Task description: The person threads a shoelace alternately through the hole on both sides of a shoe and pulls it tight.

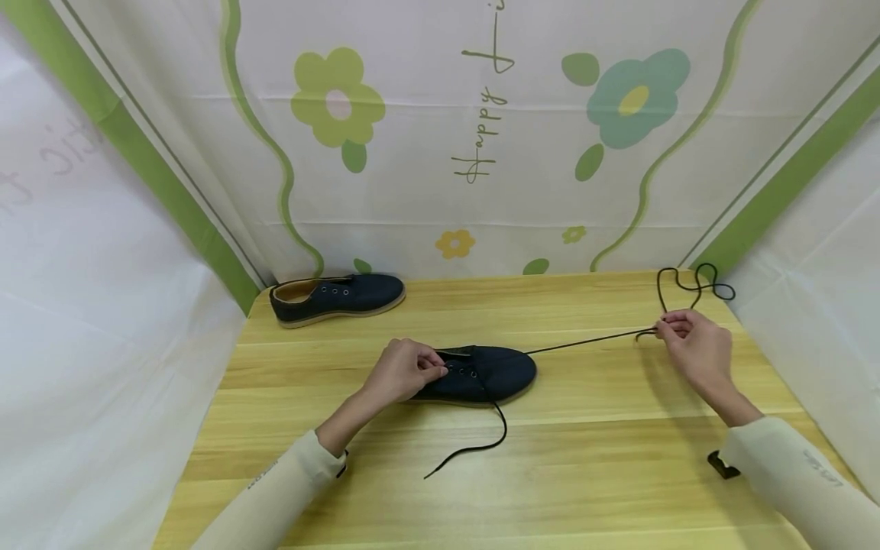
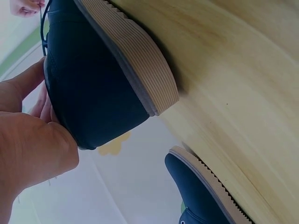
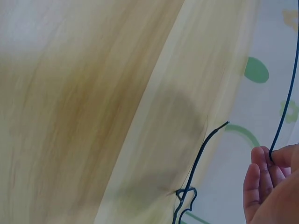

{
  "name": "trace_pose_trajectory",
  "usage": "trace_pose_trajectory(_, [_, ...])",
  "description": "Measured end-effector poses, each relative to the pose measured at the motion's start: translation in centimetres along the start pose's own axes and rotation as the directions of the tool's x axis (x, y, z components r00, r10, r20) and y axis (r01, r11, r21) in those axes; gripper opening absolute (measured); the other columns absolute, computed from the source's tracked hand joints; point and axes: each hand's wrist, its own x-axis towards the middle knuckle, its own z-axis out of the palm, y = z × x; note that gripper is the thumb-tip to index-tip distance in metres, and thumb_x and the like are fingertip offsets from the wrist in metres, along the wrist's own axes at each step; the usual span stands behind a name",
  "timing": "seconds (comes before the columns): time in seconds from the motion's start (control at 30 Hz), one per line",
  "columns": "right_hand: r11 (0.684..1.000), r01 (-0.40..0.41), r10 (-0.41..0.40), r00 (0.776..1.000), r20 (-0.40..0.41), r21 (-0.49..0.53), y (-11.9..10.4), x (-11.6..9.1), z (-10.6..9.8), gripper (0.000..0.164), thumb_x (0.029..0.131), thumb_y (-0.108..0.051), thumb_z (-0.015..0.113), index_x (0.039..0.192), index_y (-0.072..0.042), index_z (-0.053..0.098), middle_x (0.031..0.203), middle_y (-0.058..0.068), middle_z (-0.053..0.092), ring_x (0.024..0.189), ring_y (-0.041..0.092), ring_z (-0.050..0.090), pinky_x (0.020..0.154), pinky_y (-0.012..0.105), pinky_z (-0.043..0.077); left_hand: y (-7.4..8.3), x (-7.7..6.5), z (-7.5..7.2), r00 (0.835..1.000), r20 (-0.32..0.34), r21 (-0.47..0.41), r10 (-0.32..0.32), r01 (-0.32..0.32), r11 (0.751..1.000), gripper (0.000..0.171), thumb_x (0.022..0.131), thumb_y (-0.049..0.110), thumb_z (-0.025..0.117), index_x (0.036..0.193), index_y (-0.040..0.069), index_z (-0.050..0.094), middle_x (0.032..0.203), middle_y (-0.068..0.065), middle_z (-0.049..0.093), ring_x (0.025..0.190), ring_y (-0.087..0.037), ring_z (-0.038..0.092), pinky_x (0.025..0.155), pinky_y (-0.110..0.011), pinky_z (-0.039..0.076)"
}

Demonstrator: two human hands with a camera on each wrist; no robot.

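Pinching the thin black cord lace (image 1: 591,341) in the closed right grip (image 1: 696,350), straight out toward three o'clock from the round-toed, navy, cloth-looking shoe (image 1: 507,374) lying lengthwise, toe at three, on the pale wooden tabletop (image 1: 584,473), and pinching that shoe beside its eyelets with the nearer left grip (image 1: 402,370).

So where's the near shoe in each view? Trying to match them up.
Head: near shoe just below centre, toe to the right, left hand at its eyelets.
Left wrist: near shoe large, upper left to centre, cut off by the top edge.
Right wrist: not in it.
Shared landmark: table, lower part of head, right side of left wrist, left side of right wrist.
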Motion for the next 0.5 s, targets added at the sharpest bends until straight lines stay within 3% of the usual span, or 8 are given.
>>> trace_pose_trajectory(0.33, [0.999, -0.047, 0.047, 0.999, 0.001, -0.02, 0.5, 0.6, -0.4, 0.018, 0.103, -0.012, 0.068, 0.106, 0.005, 0.071, 0.092, 0.025, 0.078, 0.061, -0.027, 0.048, 0.052, 0.012, 0.04, 0.0, 0.0, 0.1, 1.0, -0.015, 0.027, 0.01, -0.01, 1.0, 0.006, 0.096, 0.018, 0.081, 0.095, 0.013, 0.084, 0.08, 0.006, 0.076, 0.067, -0.003, 0.066, 0.066, -0.029, 0.057])
trace_pose_trajectory(0.4, [0.998, -0.061, 0.061, 0.998, 0.01, 0.019, 0.1, 0.7, -0.4, 0.019, 0.104, -0.012, 0.068, 0.108, 0.006, 0.071, 0.092, 0.024, 0.078, 0.062, -0.025, 0.052, 0.054, 0.009, 0.042, 0.0, 0.0, 0.2, 1.0, -0.019, 0.04, 0.011, -0.01, 0.999, 0.006, 0.096, 0.019, 0.081, 0.095, 0.013, 0.084, 0.08, 0.006, 0.076, 0.067, -0.002, 0.066, 0.067, -0.028, 0.057])
trace_pose_trajectory(0.5, [0.988, -0.092, 0.088, 0.995, 0.037, 0.128, -1.1, 0.9, -0.5, 0.021, 0.104, -0.013, 0.068, 0.109, 0.007, 0.07, 0.085, 0.013, 0.079, 0.064, -0.019, 0.061, 0.057, 0.008, 0.049, -0.1, 0.0, 0.3, 0.999, -0.028, 0.056, 0.015, -0.014, 0.998, 0.007, 0.096, 0.019, 0.081, 0.094, 0.013, 0.084, 0.079, 0.007, 0.076, 0.066, -0.002, 0.065, 0.067, -0.028, 0.057])
